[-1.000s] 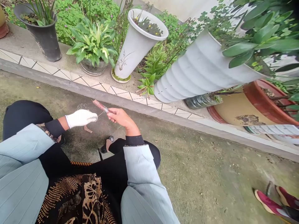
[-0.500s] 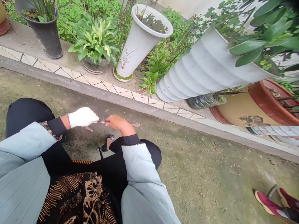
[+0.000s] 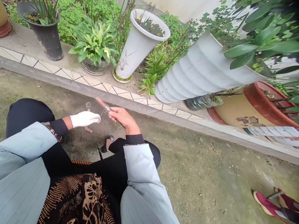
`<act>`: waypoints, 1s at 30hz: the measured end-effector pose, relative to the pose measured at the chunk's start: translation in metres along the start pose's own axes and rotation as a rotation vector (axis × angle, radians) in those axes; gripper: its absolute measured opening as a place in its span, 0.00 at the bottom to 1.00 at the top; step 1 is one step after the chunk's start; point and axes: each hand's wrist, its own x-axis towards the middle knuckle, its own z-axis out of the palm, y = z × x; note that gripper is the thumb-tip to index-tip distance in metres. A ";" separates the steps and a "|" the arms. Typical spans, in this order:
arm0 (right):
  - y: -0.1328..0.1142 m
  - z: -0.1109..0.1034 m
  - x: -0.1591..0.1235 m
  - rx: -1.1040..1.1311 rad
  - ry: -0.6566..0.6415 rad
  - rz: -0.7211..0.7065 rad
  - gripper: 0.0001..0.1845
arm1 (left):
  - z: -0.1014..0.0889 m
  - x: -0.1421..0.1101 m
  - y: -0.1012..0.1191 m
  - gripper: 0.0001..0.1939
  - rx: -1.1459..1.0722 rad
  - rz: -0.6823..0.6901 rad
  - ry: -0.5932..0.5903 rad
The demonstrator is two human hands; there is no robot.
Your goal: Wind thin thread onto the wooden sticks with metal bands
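My left hand [image 3: 84,119] wears a white glove and is closed in a pinch on a thin wire [image 3: 102,112] at its fingertips. A small coil of that wire [image 3: 88,105] shows just above the glove. My right hand [image 3: 121,116] is bare and wrapped round a reddish stick-like tool with a metal collar [image 3: 102,104], which points up and to the left. The two hands are close together above my knees, over the concrete ground.
A tiled curb [image 3: 77,81] runs across ahead, with a dark pot [image 3: 48,35], a leafy plant [image 3: 94,39], a tall white vase pot [image 3: 137,43], a ribbed white pot [image 3: 201,70] and a terracotta pot [image 3: 252,107]. Another person's red shoes [image 3: 275,207] are at bottom right. My sandal [image 3: 106,144] is below my hands.
My right hand turned the tool from lying level to pointing up and left, and drew slightly away from the gloved hand, so the thin wire shows between them.
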 end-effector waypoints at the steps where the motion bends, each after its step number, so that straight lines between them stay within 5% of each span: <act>1: 0.001 0.001 0.002 -0.035 0.066 0.022 0.14 | 0.001 0.000 0.001 0.18 0.046 0.004 -0.003; 4: 0.003 0.004 0.007 -0.389 0.218 0.105 0.13 | 0.002 -0.002 0.004 0.17 0.248 0.042 0.022; 7: 0.006 0.009 0.010 -0.883 0.153 0.222 0.11 | 0.002 -0.004 0.003 0.16 0.406 0.105 0.091; 10: 0.006 0.017 0.010 -1.016 -0.212 0.305 0.07 | 0.000 -0.004 -0.001 0.14 0.432 0.144 0.127; 12: 0.004 0.018 0.008 -0.853 -0.510 0.286 0.06 | -0.002 -0.003 -0.004 0.13 0.418 0.128 0.129; 14: 0.000 0.016 0.003 -0.614 -0.678 0.184 0.08 | -0.003 -0.001 -0.008 0.14 0.361 0.073 0.118; 16: -0.004 0.010 -0.002 -0.387 -0.586 0.048 0.14 | -0.004 0.000 -0.011 0.17 0.247 0.005 0.094; 18: -0.005 0.003 -0.004 -0.192 -0.305 -0.031 0.18 | -0.005 0.000 -0.010 0.20 0.141 -0.040 0.072; 22: 0.003 -0.001 0.002 -0.051 0.108 0.008 0.17 | -0.003 0.000 -0.001 0.20 0.077 0.008 -0.002; 27: 0.010 0.006 0.012 -0.731 0.260 0.169 0.14 | 0.004 -0.001 0.004 0.17 0.290 0.087 0.005; 30: 0.013 0.015 0.014 -1.027 0.048 0.264 0.12 | 0.003 0.000 -0.001 0.17 0.383 0.092 0.095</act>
